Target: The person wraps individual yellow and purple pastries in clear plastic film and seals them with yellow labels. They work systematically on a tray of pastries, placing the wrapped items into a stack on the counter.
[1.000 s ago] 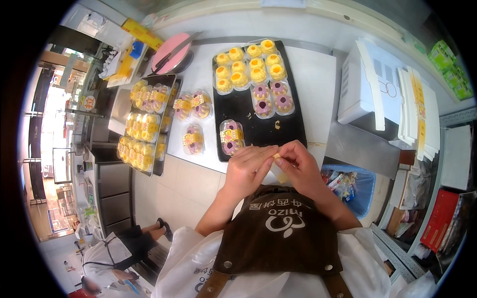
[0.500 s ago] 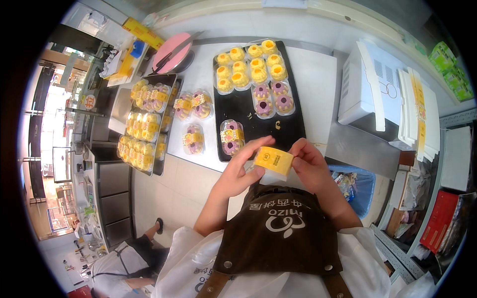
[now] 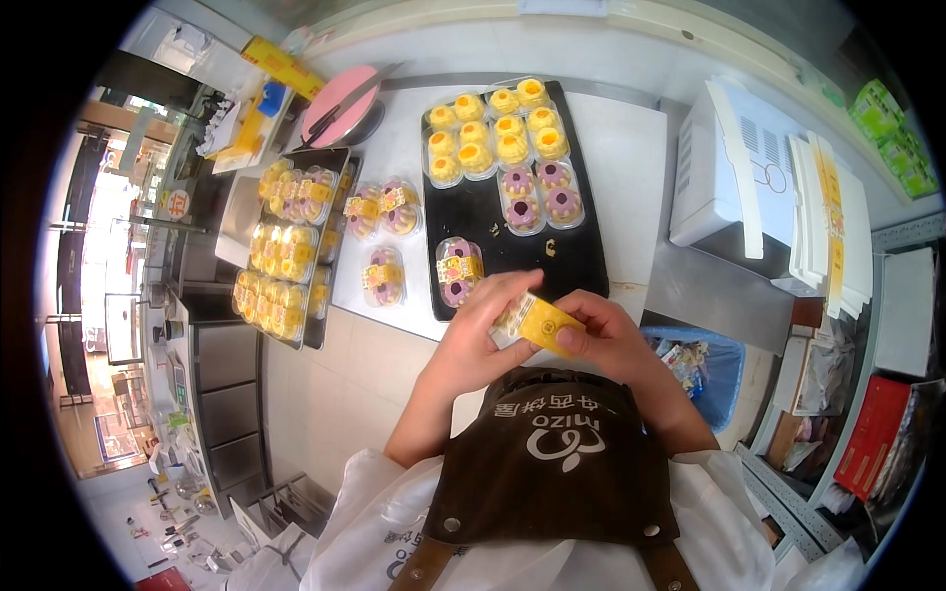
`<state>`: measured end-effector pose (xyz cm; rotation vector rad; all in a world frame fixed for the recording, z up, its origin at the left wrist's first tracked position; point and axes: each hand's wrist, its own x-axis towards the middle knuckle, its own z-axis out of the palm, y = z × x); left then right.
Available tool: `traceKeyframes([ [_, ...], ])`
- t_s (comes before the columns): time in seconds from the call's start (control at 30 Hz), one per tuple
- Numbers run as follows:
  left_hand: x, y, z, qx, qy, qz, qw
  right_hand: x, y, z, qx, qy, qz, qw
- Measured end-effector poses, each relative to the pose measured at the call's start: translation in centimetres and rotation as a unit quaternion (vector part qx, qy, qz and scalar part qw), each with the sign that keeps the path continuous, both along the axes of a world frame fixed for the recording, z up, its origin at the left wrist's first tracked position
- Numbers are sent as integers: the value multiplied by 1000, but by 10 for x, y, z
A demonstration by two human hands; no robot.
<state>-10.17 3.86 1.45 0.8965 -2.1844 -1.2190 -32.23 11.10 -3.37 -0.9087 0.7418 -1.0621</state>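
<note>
Above my apron, close to the near edge of the black tray point(image 3: 512, 281), both hands hold a yellow printed label band point(image 3: 544, 323). My left hand point(image 3: 473, 340) grips its patterned end between thumb and fingers. My right hand point(image 3: 613, 340) pinches the plain yellow end. Just past my left hand, a clear box of purple pastries point(image 3: 459, 273) wears a similar band. Farther back on the tray are unbanded clear boxes of purple pastries point(image 3: 522, 202) and yellow pastries point(image 3: 476, 156).
Banded boxes stand on the white table point(image 3: 631, 177) left of the tray. Beyond them a second tray point(image 3: 330, 251) holds stacked yellow pastry boxes. A pink turntable point(image 3: 345, 103) bears a long knife. At right are a white machine point(image 3: 739, 167) and a blue bin point(image 3: 724, 384).
The label band has turned and tilted between my hands, and its patterned end now shows. My right fingers have closed farther over it. The person at lower left has moved mostly out of sight.
</note>
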Motion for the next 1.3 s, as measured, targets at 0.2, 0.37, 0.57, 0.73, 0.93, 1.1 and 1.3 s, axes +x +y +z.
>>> traceKeyframes([
  [0.2, -2, 3, 2, 29, 49, -32, 998, 6, 2, -1, -112, 89, -56, 988],
  [0.37, -6, 12, -6, 102, 43, -22, 994, 14, 2, 2, -141, 133, -65, 979],
  [0.57, -13, 17, -5, 99, 27, -22, 994, 16, 1, -3, -124, 155, -92, 976],
  [0.73, -7, 7, -12, -30, 67, -57, 996, 15, 3, -2, -104, 170, -93, 976],
  [0.93, 11, 4, -22, 212, 120, 45, 969, 9, 4, 2, -225, 261, -49, 938],
  [1.1, 8, 5, -18, 317, 148, 13, 937, 17, -3, 9, -308, 309, -56, 898],
  [1.3, 2, 7, -24, 162, 165, 35, 972, 17, 5, 11, -236, 284, -36, 928],
])
